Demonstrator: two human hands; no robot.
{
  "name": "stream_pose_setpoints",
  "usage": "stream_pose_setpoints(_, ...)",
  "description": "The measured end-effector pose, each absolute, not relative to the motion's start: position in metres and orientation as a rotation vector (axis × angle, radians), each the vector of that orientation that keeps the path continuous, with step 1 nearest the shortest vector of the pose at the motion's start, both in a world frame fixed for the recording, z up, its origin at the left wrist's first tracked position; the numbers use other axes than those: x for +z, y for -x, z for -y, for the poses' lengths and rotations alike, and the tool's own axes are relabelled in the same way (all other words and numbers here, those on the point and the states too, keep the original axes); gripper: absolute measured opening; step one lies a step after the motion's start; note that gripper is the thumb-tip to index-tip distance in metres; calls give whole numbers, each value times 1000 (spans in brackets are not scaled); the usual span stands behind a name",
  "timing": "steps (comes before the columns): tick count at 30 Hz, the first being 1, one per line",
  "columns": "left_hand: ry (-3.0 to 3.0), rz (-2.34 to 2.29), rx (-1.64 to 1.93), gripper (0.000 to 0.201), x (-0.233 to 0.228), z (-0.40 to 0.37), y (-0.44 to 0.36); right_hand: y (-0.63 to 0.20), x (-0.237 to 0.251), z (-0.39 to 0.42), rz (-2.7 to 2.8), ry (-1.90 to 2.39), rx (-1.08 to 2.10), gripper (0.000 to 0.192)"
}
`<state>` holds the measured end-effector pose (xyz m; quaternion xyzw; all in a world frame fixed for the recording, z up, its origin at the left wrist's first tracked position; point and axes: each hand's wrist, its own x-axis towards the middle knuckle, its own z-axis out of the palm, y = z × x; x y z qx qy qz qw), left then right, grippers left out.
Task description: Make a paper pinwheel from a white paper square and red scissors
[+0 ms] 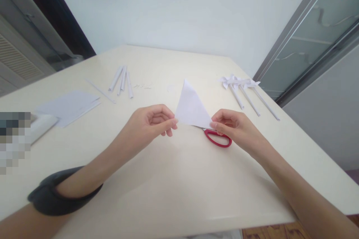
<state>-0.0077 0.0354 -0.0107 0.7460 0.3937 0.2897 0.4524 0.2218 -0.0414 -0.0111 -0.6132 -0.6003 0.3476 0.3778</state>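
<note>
A white triangle of paper (192, 106) is held up over the middle of the table, its point facing away from me. My left hand (157, 120) pinches its left corner between thumb and fingers. The right corner is pinched by my right hand (231, 124). Just beneath the right hand lies a pair of scissors (218, 140) with red handles; the paper and fingers hide most of its blades.
Rolled paper tubes (121, 80), a thin stick (99, 91) and paper sheets (73, 104) lie at the left, with small paper scraps (143, 86) beside the tubes. Several-bladed paper pinwheels (238, 84) on paper sticks lie at the right. A wall (168, 11) stands behind the table (157, 186).
</note>
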Motion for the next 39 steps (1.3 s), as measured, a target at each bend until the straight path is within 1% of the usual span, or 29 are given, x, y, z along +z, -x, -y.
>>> stream_pose_setpoints(6,-1862,-986,705,12,-6,-33,4,-223,-12,40,1577,1603,850,15)
stream_pose_setpoints(11,-1846,-1009,584,11,1,-30,3,-224,-6,41,1683,1650,790,20)
stream_pose_setpoints(17,-1906,-935,423,14,1,-26,3,-229,-1,45,1852,1684,861,35)
stream_pose_setpoints(23,-1943,-888,330,15,1,-22,1,-223,-4,42,1762,1597,839,21)
stream_pose_setpoints(28,-2017,-853,285,12,-8,-19,0,-217,-9,44,1552,1415,1031,18)
stream_pose_setpoints(30,-2066,-849,335,11,-11,-18,0,-216,-8,46,1509,1378,1070,14)
stream_pose_setpoints(34,-2121,-949,567,12,-8,-18,2,-216,-2,47,1478,1320,1098,6)
stream_pose_setpoints(39,-2050,-1021,736,11,-2,-20,4,-214,-1,46,1434,1197,1100,2)
